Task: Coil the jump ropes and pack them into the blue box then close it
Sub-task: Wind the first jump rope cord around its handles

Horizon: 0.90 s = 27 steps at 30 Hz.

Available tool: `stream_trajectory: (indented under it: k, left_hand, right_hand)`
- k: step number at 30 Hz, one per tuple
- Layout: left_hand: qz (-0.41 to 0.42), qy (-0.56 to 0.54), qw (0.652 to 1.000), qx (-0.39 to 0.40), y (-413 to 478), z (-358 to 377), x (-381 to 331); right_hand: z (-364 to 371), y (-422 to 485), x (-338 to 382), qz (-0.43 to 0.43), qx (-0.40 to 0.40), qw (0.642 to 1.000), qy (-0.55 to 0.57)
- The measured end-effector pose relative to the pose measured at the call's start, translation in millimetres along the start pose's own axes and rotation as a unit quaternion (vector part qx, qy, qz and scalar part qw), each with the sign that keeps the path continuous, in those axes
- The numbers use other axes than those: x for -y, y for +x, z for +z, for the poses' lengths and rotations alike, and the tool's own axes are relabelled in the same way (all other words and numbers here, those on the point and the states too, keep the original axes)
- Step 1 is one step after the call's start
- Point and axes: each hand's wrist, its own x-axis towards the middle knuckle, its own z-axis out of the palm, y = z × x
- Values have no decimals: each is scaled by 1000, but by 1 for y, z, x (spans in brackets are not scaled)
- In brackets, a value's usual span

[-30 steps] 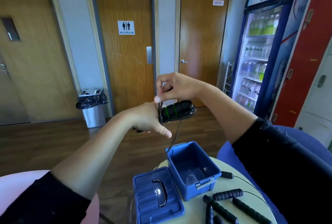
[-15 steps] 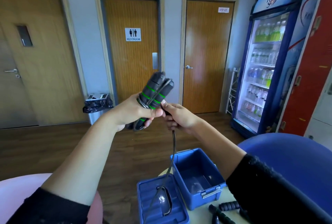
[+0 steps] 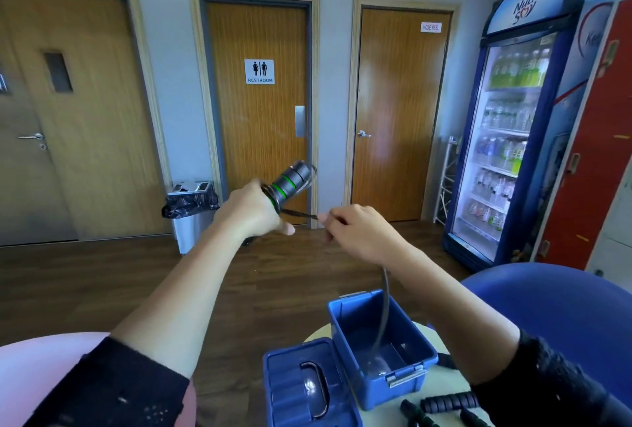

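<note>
My left hand is raised and grips the black jump rope handles with green rings, pointing up and right. My right hand pinches the thin black rope just right of the handles; the rope hangs from that hand down into the open blue box on the round table. The box's blue lid with a black carry handle lies flat to its left. More black foam handles of other ropes lie on the table at the lower right.
A blue chair back stands right of the table and a pink seat at lower left. Across the wooden floor are three doors, a steel bin with a black bag, and a drinks fridge.
My left hand has tilted the handles further right and away. My right hand has drawn away from them to the right, pulling the rope taut. The view has lifted slightly.
</note>
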Motion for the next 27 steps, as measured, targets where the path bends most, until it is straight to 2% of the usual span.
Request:
stream_trajectory:
  k: [3,5,7,9,13,17,20,27]
  left_hand:
    - [26,134,990,43,-3,7,-14]
    - [69,192,976,75,-7,7,-20]
    - [115,215,963,111,-11,1,-21]
    - [144,208,953,164,-14,-7,-16]
    - [192,98,948,232,-21,-24,-6]
    - [259,-25,916,307,-29,-43,4]
    - [257,-83,915,301,-30,-52,14]
    - [277,-256,888,262,-22,-63,9]
  right_hand:
    - [-11,5,19,-129,-70,984,-102]
    - [-18,13,28,-190,-66,971,-129]
    - [-27,21,32,-230,-37,967,-100]
    - [-33,30,33,-253,-6,967,-11]
    - [-36,52,35,-231,43,964,123]
    - [-27,65,26,-180,102,946,250]
    - [-11,64,16,-151,130,924,328]
    - [9,53,23,-55,116,915,381]
